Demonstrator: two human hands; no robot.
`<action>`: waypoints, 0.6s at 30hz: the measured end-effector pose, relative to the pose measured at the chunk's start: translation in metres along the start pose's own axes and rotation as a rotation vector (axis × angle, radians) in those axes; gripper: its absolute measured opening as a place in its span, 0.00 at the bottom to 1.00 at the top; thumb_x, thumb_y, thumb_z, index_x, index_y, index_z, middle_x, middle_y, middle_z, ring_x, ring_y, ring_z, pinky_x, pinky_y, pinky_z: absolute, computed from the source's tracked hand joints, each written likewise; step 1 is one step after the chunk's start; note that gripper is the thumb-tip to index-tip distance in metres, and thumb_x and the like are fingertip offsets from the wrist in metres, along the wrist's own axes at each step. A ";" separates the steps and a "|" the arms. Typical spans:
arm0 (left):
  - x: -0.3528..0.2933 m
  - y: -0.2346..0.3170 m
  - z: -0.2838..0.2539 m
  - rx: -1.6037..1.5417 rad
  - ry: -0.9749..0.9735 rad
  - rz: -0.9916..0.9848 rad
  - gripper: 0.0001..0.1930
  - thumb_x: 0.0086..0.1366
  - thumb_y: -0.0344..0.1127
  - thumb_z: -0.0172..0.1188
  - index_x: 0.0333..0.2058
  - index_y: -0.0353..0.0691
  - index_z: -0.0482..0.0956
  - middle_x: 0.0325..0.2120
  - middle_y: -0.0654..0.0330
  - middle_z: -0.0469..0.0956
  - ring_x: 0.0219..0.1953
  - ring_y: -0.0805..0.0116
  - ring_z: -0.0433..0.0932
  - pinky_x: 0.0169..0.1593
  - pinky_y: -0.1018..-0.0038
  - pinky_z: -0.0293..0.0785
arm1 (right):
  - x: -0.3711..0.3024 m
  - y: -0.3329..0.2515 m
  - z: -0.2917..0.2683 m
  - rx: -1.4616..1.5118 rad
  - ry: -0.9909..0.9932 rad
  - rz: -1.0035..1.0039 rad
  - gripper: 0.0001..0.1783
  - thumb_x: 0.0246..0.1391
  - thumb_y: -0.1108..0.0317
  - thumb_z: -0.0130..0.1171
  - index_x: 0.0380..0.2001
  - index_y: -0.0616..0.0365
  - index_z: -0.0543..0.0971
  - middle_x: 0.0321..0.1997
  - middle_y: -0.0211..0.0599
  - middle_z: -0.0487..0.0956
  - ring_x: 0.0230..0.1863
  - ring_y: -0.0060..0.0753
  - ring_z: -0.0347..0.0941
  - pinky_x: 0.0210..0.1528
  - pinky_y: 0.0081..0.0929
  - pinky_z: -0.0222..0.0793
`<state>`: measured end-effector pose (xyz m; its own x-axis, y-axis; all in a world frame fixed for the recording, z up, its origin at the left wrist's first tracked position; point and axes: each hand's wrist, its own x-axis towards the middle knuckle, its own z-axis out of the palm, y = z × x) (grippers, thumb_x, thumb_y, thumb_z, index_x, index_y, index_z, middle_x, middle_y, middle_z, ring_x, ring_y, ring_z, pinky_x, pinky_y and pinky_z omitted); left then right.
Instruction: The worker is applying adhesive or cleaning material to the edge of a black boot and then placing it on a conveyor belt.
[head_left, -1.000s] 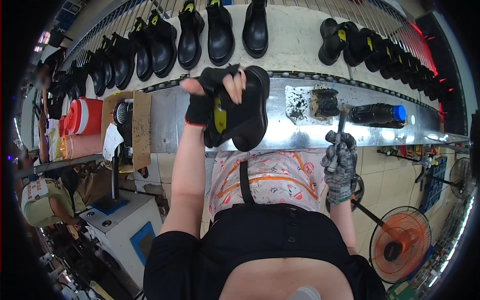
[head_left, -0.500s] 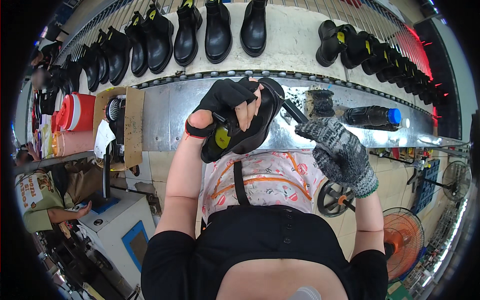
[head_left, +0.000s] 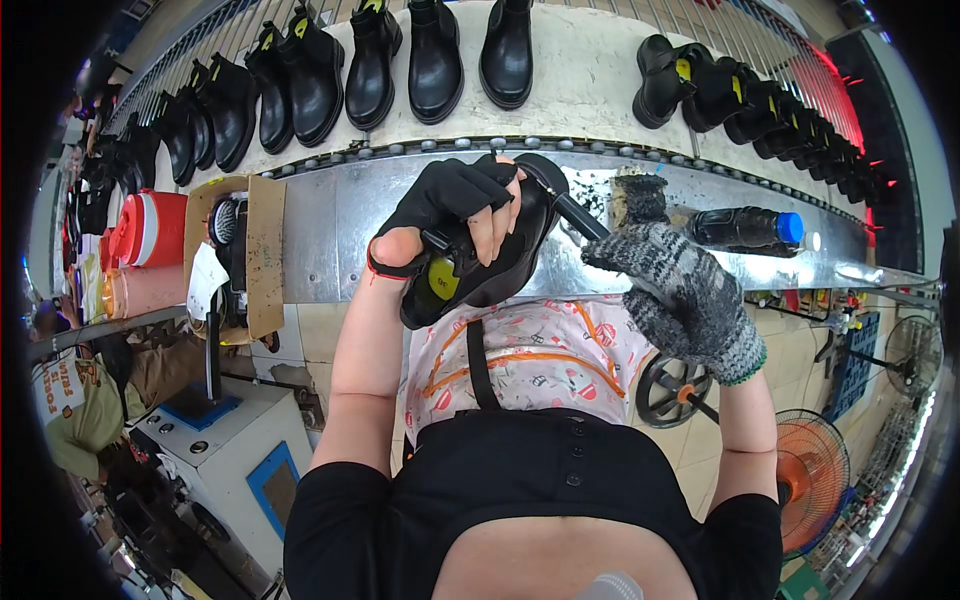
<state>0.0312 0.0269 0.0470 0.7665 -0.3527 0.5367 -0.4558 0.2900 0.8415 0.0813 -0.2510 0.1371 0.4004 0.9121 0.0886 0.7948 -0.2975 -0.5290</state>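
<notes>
Nearest, a pink-and-white patterned apron [head_left: 535, 375] is worn, and above it, at the near edge of the metal bench [head_left: 325, 230], a black ankle boot [head_left: 510, 270] is held tilted, its toe directed away and its yellow-green inside turned toward the person. The boot is gripped by the left hand [head_left: 450, 210], covered by a black fingerless glove, with the fingers bent over its upper. By the right hand [head_left: 675, 295], in a grey knitted glove, a slim black-handled tool [head_left: 578, 213] is held between closed fingers; its end is brought to the toe area, but whether it is touching cannot be told. Farther on the bench, a dark sponge-like block [head_left: 640, 198] and a blue-capped bottle of dark liquid [head_left: 740, 228] are placed close together. At the left, a hairbrush [head_left: 225, 222] is kept in an open cardboard box [head_left: 265, 255]. Beyond, more black boots [head_left: 435, 65] are arranged on a white surface [head_left: 590, 80] edged with small rollers.
</notes>
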 end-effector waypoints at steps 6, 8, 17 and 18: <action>-0.001 -0.001 -0.004 -0.001 0.001 0.002 0.51 0.34 0.90 0.31 0.11 0.39 0.76 0.14 0.61 0.75 0.23 0.65 0.69 0.56 0.64 0.52 | 0.016 0.008 -0.014 0.234 -0.012 0.044 0.15 0.50 0.63 0.58 0.42 0.48 0.81 0.45 0.37 0.79 0.44 0.39 0.75 0.48 0.29 0.69; -0.001 -0.003 -0.008 -0.008 -0.006 0.022 0.52 0.34 0.90 0.31 0.11 0.39 0.76 0.14 0.61 0.75 0.23 0.65 0.69 0.56 0.64 0.52 | 0.020 0.010 -0.016 0.332 0.017 -0.001 0.14 0.52 0.60 0.55 0.39 0.50 0.82 0.42 0.36 0.80 0.44 0.37 0.76 0.49 0.30 0.69; -0.027 -0.011 -0.042 -0.152 0.206 0.067 0.52 0.35 0.89 0.27 0.13 0.38 0.74 0.15 0.59 0.73 0.24 0.67 0.66 0.54 0.67 0.51 | 0.033 0.013 0.036 0.316 0.101 -0.014 0.20 0.49 0.63 0.45 0.43 0.55 0.79 0.42 0.40 0.79 0.44 0.43 0.75 0.49 0.32 0.68; -0.034 -0.012 -0.049 -0.174 0.181 0.076 0.52 0.37 0.89 0.26 0.15 0.39 0.75 0.17 0.60 0.74 0.28 0.66 0.65 0.59 0.64 0.45 | 0.034 0.017 0.047 0.323 0.099 -0.022 0.20 0.49 0.63 0.45 0.43 0.55 0.79 0.42 0.40 0.79 0.44 0.43 0.75 0.49 0.32 0.68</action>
<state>0.0330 0.0787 0.0156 0.8086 -0.1631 0.5653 -0.4428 0.4641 0.7672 0.0870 -0.2117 0.0918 0.4399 0.8807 0.1757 0.6240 -0.1591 -0.7651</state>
